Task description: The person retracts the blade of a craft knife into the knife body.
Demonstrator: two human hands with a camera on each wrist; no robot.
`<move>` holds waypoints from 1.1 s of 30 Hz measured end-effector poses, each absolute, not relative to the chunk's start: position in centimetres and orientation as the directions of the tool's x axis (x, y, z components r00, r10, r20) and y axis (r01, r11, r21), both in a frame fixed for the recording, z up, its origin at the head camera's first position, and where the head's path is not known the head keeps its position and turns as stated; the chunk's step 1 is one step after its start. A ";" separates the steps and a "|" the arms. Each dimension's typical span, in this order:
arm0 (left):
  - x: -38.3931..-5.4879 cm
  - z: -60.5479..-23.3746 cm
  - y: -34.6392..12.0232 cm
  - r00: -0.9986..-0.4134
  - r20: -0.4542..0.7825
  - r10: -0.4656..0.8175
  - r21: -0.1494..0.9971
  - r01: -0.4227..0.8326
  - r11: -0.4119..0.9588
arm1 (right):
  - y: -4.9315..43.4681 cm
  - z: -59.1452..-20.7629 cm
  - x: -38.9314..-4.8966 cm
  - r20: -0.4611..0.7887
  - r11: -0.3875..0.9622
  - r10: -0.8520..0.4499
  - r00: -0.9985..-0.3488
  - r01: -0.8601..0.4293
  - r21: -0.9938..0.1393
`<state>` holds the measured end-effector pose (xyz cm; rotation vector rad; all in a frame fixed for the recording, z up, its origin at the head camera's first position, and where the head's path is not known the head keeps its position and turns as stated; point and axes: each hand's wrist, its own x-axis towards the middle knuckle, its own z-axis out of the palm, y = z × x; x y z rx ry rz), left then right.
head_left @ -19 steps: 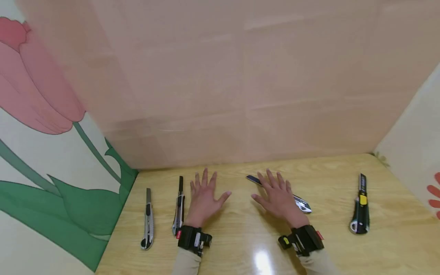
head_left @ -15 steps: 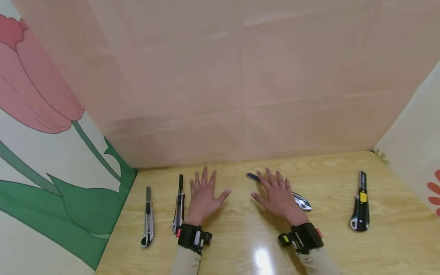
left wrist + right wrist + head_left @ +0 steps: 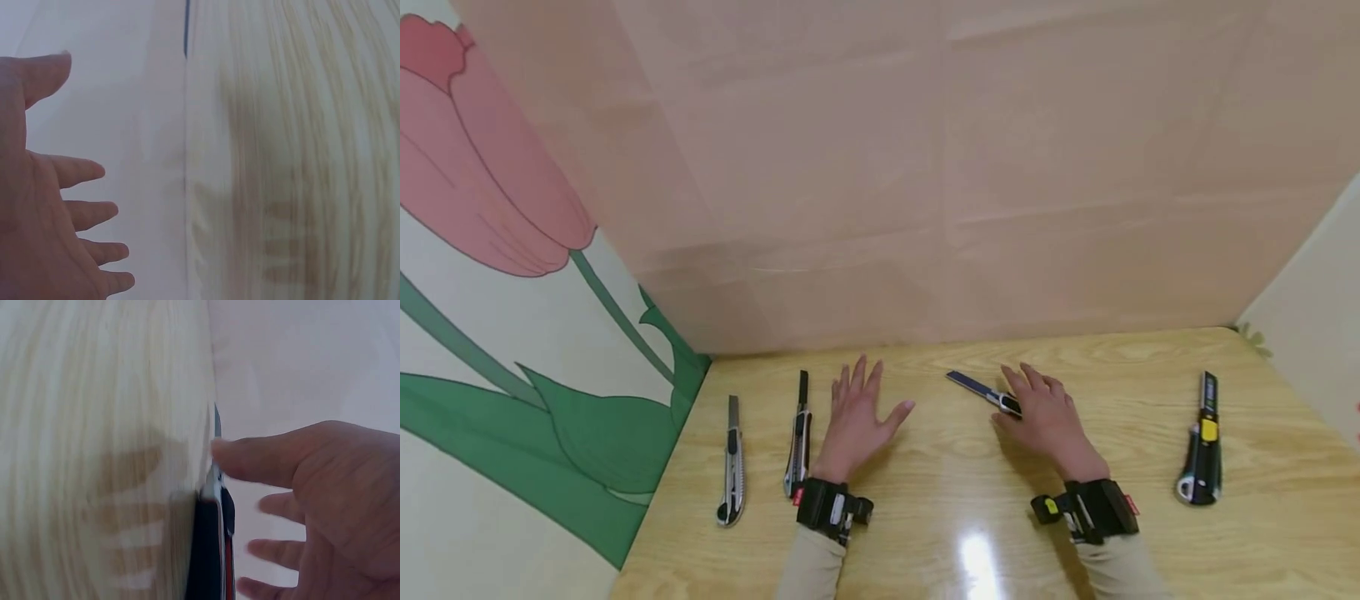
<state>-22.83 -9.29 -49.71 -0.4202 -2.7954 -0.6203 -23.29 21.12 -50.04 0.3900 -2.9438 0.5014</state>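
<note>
My right hand [image 3: 1047,421] hovers, fingers lightly bent and apart, above a utility knife [image 3: 976,388]. That knife lies slantwise with its long dark blade pointing to the back left; the hand covers its handle's rear. In the right wrist view the thumb overlaps the knife [image 3: 206,550], and the fingers are not curled round it. My left hand [image 3: 856,425], thumb spread wide, is held above the table and grips nothing. Just left of it lies a second utility knife [image 3: 798,454], dark blade extended away from me. The left wrist view shows the left hand [image 3: 50,219] over its shadow.
A silver utility knife [image 3: 732,475] lies at the far left, and a black and yellow one [image 3: 1202,454] at the far right. A pinkish sheet [image 3: 887,167] rises behind the wooden table [image 3: 940,517]. A wall with a painted tulip [image 3: 512,192] borders the left side.
My right hand has shifted right, uncovering the front part of the utility knife's handle, and its fingers have drawn in slightly. The left hand stays spread; the head view has shifted slightly.
</note>
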 end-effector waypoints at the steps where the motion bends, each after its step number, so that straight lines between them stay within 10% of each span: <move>1: -22.8 -49.7 -9.2 -0.925 0.304 0.228 0.390 0.339 0.856 | 21.3 -49.9 -23.2 0.164 0.916 -0.222 -0.961 -0.263 -0.303; 15: -22.5 -49.4 -7.5 -0.916 0.330 0.227 0.572 0.385 0.724 | 22.6 -50.1 -24.0 0.085 0.910 -0.174 -0.981 -0.193 -0.368; 26: -22.7 -50.4 -4.3 -0.964 0.226 0.140 0.947 0.251 0.199 | 19.4 -48.4 -23.5 0.185 0.823 -0.190 -0.964 -0.259 -0.506; 33: -23.1 -50.9 -2.6 -0.980 0.137 0.146 0.990 0.134 -0.033 | 17.1 -47.4 -23.8 0.276 0.772 -0.173 -0.945 -0.305 -0.558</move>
